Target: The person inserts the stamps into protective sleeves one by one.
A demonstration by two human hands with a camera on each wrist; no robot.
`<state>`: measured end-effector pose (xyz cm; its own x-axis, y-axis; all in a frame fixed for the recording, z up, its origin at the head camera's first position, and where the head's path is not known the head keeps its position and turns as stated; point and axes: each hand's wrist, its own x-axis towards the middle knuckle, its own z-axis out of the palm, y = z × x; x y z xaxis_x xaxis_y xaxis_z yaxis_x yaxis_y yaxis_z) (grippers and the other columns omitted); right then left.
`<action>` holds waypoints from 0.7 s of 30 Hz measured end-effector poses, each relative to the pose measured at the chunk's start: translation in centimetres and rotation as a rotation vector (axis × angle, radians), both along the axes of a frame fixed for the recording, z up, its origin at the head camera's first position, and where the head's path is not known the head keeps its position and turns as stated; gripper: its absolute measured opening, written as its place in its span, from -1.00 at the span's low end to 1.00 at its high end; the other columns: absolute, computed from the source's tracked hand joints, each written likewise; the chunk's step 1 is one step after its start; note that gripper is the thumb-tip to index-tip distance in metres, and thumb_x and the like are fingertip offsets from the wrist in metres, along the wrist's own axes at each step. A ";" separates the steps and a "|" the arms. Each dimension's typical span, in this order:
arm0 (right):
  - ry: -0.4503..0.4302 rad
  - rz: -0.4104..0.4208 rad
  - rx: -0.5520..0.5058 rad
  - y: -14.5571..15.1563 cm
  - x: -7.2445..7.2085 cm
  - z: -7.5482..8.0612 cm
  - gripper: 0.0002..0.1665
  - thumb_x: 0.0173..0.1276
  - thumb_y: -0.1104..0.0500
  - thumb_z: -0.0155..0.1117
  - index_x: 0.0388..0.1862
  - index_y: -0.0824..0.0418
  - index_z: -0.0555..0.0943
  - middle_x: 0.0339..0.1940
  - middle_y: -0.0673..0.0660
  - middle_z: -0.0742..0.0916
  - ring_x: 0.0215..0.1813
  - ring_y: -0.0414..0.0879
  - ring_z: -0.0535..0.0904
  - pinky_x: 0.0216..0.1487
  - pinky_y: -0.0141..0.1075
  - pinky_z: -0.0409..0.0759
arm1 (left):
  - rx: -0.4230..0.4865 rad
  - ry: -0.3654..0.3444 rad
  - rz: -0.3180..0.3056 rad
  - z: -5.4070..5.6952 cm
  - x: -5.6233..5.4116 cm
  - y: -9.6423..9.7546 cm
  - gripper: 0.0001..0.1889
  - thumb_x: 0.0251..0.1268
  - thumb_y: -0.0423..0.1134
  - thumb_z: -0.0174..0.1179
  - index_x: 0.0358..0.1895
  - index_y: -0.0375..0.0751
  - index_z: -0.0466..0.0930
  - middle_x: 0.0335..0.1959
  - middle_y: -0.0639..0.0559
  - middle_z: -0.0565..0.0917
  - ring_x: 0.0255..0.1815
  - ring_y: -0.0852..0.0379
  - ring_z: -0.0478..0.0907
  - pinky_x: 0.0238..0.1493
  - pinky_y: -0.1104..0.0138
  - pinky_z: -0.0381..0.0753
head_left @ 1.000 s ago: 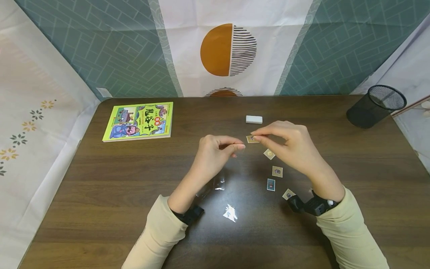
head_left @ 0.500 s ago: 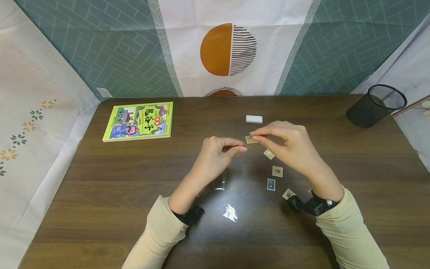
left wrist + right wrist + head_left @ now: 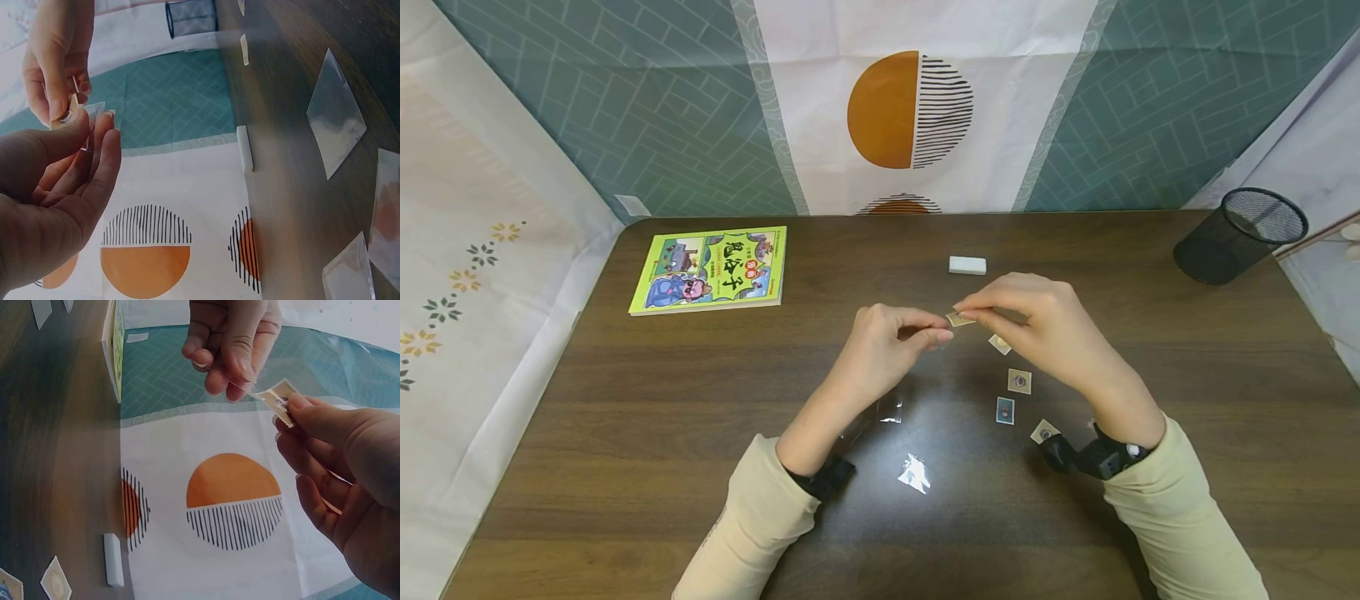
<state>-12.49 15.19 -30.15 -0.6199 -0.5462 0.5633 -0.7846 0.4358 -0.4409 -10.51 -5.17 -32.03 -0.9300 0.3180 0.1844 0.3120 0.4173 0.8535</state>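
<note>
Between the thumb and fingertips of my right hand (image 3: 1037, 325) is a small tan postage stamp (image 3: 272, 402) with perforated edges. My left hand (image 3: 883, 346) pinches a small clear plastic sleeve (image 3: 95, 112), partly hidden by the thumb. Both hands meet above the table, and the stamp's near end lies right at the sleeve's edge in the right wrist view. Below the right hand, several loose stamps lie on the wood, among them a tan one (image 3: 1018, 382) and a blue one (image 3: 1005, 411). More clear sleeves (image 3: 335, 119) lie under the left forearm.
A white block (image 3: 967, 265) like an eraser lies beyond the hands. A green-yellow book (image 3: 707, 271) is at the back left of the wooden table (image 3: 647, 433), and a black mesh pen holder (image 3: 1213, 246) stands at the back right. Patterned cloth (image 3: 797, 100) hangs behind.
The right hand has brought the stamp slightly left and nearer, and it now reaches the left fingertips. My left hand has shifted a little to the right. The things on the table have stayed put.
</note>
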 end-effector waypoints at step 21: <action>-0.009 0.008 0.123 -0.1 0.1 -0.4 -0.79 0.03 0.36 0.43 -0.31 0.19 0.71 -0.39 -0.08 0.72 -0.37 -0.29 0.52 -0.41 -0.42 0.43 | -0.072 0.038 0.007 -0.4 0.0 0.1 -0.91 0.10 -0.28 0.33 -0.34 -0.18 0.75 -0.46 0.07 0.73 -0.50 0.26 0.60 -0.52 0.51 0.48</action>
<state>-12.41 15.11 -30.52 -0.6203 -0.6154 0.4863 -0.7843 0.4810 -0.3918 -10.52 -5.04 -32.46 -0.9250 0.3249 0.1969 0.3406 0.4798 0.8086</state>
